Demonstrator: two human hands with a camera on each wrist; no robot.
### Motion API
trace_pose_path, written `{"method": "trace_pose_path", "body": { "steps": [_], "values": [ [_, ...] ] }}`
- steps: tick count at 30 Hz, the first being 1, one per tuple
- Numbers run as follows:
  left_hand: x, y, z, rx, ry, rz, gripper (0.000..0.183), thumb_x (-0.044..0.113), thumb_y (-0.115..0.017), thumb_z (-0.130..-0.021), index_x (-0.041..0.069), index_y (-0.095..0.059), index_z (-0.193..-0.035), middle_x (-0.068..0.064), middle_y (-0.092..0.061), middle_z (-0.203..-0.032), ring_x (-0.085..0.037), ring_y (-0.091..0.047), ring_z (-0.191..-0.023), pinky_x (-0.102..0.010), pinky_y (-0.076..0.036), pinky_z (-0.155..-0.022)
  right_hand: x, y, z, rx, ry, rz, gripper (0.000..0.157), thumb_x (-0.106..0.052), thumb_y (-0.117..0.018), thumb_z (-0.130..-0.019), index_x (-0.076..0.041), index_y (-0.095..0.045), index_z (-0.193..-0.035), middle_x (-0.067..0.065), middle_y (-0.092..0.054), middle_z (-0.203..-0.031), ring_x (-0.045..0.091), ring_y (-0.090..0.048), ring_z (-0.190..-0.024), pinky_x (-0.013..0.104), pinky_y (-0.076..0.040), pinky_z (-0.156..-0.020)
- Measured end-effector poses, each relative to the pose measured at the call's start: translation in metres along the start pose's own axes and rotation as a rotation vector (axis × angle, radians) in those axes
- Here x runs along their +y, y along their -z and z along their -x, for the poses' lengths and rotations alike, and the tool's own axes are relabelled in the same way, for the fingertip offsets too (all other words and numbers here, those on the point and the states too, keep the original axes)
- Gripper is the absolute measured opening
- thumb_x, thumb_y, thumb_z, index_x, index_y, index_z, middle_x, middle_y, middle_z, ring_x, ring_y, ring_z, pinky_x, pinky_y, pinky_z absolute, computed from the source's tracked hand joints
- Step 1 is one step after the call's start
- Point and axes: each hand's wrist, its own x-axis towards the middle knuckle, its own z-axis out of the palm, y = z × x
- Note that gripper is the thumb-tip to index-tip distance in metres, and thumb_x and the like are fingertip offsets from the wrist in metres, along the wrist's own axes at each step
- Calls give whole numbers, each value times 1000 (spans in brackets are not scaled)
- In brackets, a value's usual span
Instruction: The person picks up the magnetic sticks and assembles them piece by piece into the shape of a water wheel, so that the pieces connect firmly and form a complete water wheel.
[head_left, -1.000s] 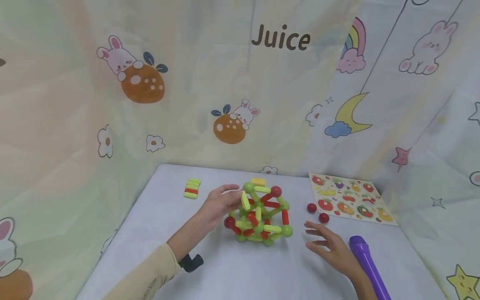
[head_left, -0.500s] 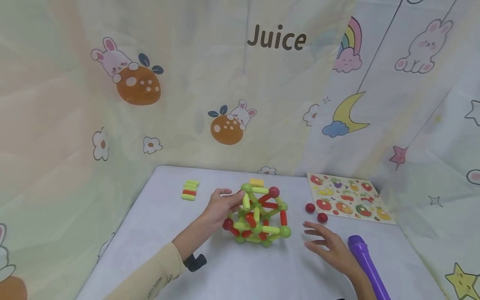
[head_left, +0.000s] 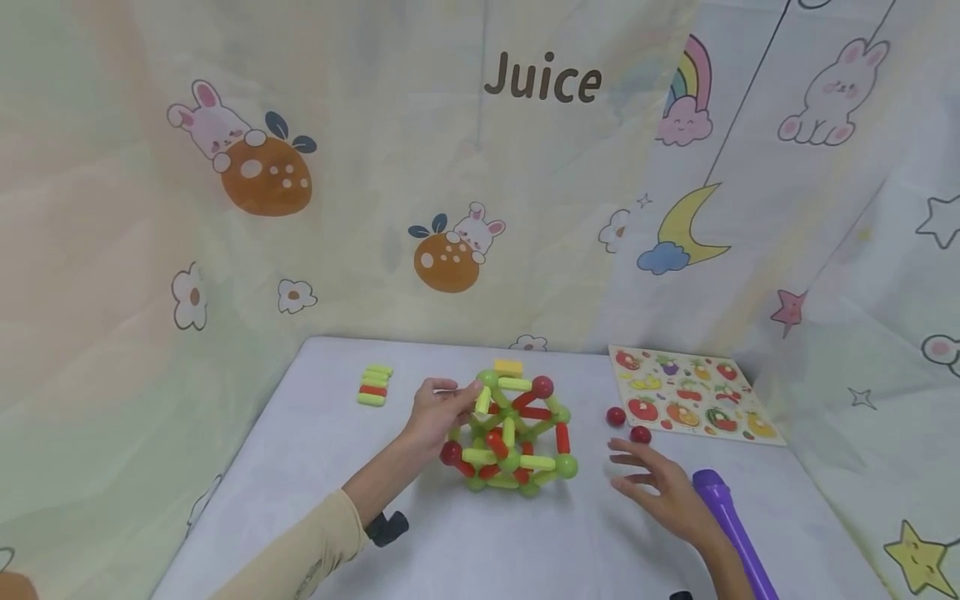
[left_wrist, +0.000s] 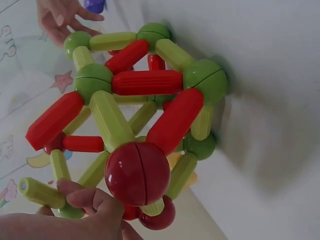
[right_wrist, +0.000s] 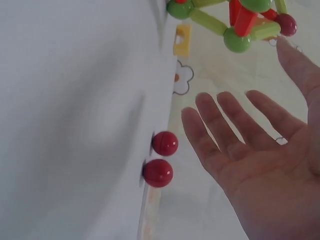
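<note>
A ball-and-stick magnetic building set model (head_left: 510, 458), with green and red balls joined by yellow-green and red sticks, stands mid-table. My left hand (head_left: 438, 415) reaches its upper left side and pinches near a green ball (head_left: 487, 379). From that ball a yellow-green magnetic stick (left_wrist: 42, 192) juts out with one end free; in the left wrist view the curled fingers (left_wrist: 95, 200) lie right against it. My right hand (head_left: 660, 492) hovers to the right of the model, holding nothing, its fingers spread and relaxed in the right wrist view.
Two red balls (head_left: 616, 416) lie beside a fruit picture board (head_left: 693, 396) at the back right. A purple toy microphone (head_left: 731, 529) lies right of the right hand. Several loose sticks (head_left: 373, 387) sit at the back left, and a yellow block (head_left: 508, 367) behind the model.
The free stick by my left fingers has swung, its lower end now leaning left instead of right. The view has shifted slightly; my right hand stays about where it was.
</note>
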Motion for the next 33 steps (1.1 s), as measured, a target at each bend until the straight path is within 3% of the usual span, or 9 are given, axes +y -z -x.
{"method": "trace_pose_path", "body": {
  "steps": [3, 7, 10, 13, 19, 23, 28, 33],
  "values": [
    [-2, 5, 2, -10, -20, -15, 72, 43, -83, -96, 3, -47, -142, -18, -64, -128, -29, -72, -111, -38, -60, -101, 4, 5, -6, 109, 13, 117, 48, -14, -80, -99, -4, -63, -143, 23, -68, -138, 42, -69, -120, 31, -64, -86],
    [-5, 14, 8, -14, -82, -70, 64, 45, -81, -97, 4, -51, -136, -16, -62, -131, -26, -73, -107, -39, -59, -100, 14, 13, -21, 233, -6, 347, 51, -14, -84, -95, 4, -64, -138, 28, -67, -128, 47, -66, -116, 53, -63, -87],
    [-6, 20, 13, -30, -122, -137, 53, 45, -79, -99, 7, -56, -129, -13, -66, -128, -22, -74, -103, -42, -58, -99, 24, 17, -35, 230, -58, 482, 54, -14, -82, -95, 11, -60, -138, 35, -59, -131, 55, -57, -122, 67, -56, -96],
    [-6, 20, 19, -76, -140, -166, 45, 42, -79, -100, 8, -59, -123, -10, -72, -119, -25, -76, -102, -41, -59, -96, 32, 19, -46, 185, -114, 545, 54, -11, -80, -96, 15, -58, -137, 40, -54, -133, 59, -51, -127, 71, -49, -102],
    [-4, 9, 25, -135, -130, -145, 36, 35, -77, -102, 7, -62, -118, -7, -80, -103, -38, -74, -107, -37, -61, -89, 40, 15, -58, 103, -259, 533, 49, -4, -76, -97, 14, -59, -139, 38, -57, -130, 54, -57, -122, 67, -51, -103],
    [-5, 9, 26, -139, -133, -141, 35, 34, -77, -102, 7, -62, -117, -7, -81, -101, -37, -74, -105, -37, -61, -90, 45, 10, -63, 81, -267, 540, 43, 1, -75, -95, 13, -62, -134, 35, -62, -124, 50, -61, -118, 64, -54, -101],
    [-8, 9, 25, -147, -130, -133, 34, 33, -77, -102, 7, -61, -117, -7, -81, -101, -28, -75, -98, -32, -61, -89, 31, 10, -58, 145, -203, 543, 37, -1, -78, -95, 12, -67, -127, 27, -68, -110, 41, -66, -103, 56, -59, -89],
    [-11, 9, 24, -165, -141, -128, 34, 34, -76, -103, 7, -61, -117, -6, -81, -101, -34, -74, -102, -34, -62, -91, -25, 0, -42, 354, 32, 463, 43, -7, -87, -90, 4, -69, -128, 16, -73, -104, 31, -68, -94, 39, -61, -75]
  ]
}}
